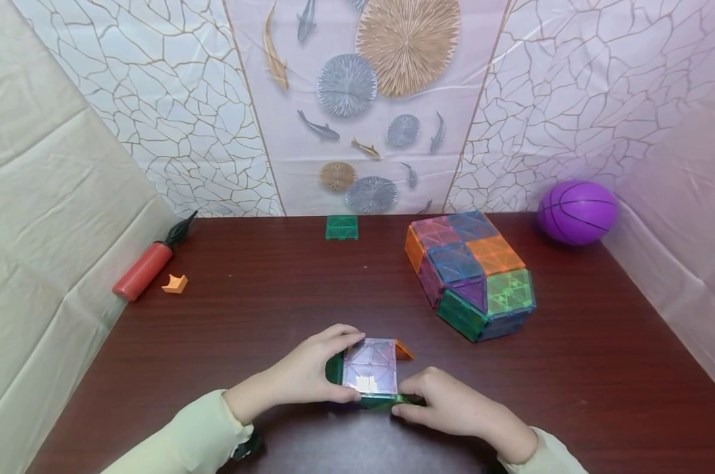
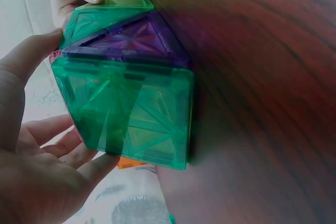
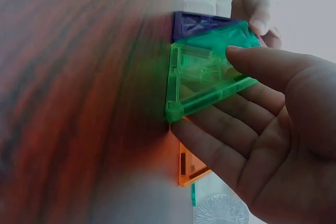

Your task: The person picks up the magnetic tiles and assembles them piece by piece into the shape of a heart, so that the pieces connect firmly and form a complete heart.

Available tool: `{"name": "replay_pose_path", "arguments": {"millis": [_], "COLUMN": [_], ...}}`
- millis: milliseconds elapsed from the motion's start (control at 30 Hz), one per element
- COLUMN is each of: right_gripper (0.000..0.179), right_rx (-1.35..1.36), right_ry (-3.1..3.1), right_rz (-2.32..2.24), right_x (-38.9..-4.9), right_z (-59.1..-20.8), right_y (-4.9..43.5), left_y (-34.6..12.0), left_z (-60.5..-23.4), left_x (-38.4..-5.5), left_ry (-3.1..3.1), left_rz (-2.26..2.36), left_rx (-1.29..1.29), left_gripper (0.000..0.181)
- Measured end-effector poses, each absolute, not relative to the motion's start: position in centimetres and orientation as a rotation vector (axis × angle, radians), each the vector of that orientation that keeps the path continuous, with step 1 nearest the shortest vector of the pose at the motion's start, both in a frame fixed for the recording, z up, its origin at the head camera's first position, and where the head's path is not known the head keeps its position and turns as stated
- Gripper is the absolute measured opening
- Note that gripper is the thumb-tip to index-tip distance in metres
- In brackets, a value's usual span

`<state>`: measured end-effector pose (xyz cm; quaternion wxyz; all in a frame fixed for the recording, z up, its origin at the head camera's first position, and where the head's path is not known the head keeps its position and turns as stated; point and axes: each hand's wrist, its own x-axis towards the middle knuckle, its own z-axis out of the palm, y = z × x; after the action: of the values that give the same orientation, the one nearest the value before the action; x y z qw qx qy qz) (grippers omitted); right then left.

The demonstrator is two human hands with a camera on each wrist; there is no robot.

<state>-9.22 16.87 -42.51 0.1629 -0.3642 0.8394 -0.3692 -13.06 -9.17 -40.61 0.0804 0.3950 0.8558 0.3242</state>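
A small box of translucent magnetic tiles stands near the front of the table, with a pale pinkish square tile (image 1: 370, 366) on top. My left hand (image 1: 310, 367) grips it, thumb at the near edge and fingers at the far side. In the left wrist view, a green square tile (image 2: 121, 111) and a purple triangle tile (image 2: 131, 40) form its sides. Between thumb and fingers, my right hand (image 1: 449, 403) pinches a light green triangle tile (image 3: 202, 80) at the box's near right. An orange triangle tile (image 1: 402, 350) juts out at the far right.
A larger multicoloured tile structure (image 1: 476, 260) stands at the right. Behind it sits a purple ball (image 1: 578, 212). One green square tile (image 1: 342, 228) lies by the back edge. At the left lie a red pump (image 1: 144, 270) and a small orange piece (image 1: 175, 284).
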Motion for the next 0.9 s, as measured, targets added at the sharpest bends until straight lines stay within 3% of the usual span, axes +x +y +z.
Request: {"name": "replay_pose_path", "arguments": {"millis": [200,433,667,900], "right_gripper": [0.011,0.039,0.033,0.046], "right_rx": [-1.075,-1.073,-0.826,-0.615], "right_ry": [2.372,2.541,2.740,2.836], "right_rz": [-0.997,-0.906,-1.009,-0.937], "right_x": [-10.0,-12.5,-17.8,-24.5], "right_z": [-41.6,-38.8,-37.8,-40.0], "right_y": [17.3,18.1,16.5,13.2], "left_y": [-9.9,-11.7,-14.1,-16.1], "left_z": [-40.8,-40.9,-41.1,-41.3], "left_x": [-12.9,-13.0,-13.9,-15.4], "left_ry": [2.528,2.578,2.672,2.784], "left_rz": [0.922,0.941,0.990,1.028], "left_rx": [1.100,1.064,0.972,0.865], "left_gripper": [0.089,0.087,0.087,0.085]}}
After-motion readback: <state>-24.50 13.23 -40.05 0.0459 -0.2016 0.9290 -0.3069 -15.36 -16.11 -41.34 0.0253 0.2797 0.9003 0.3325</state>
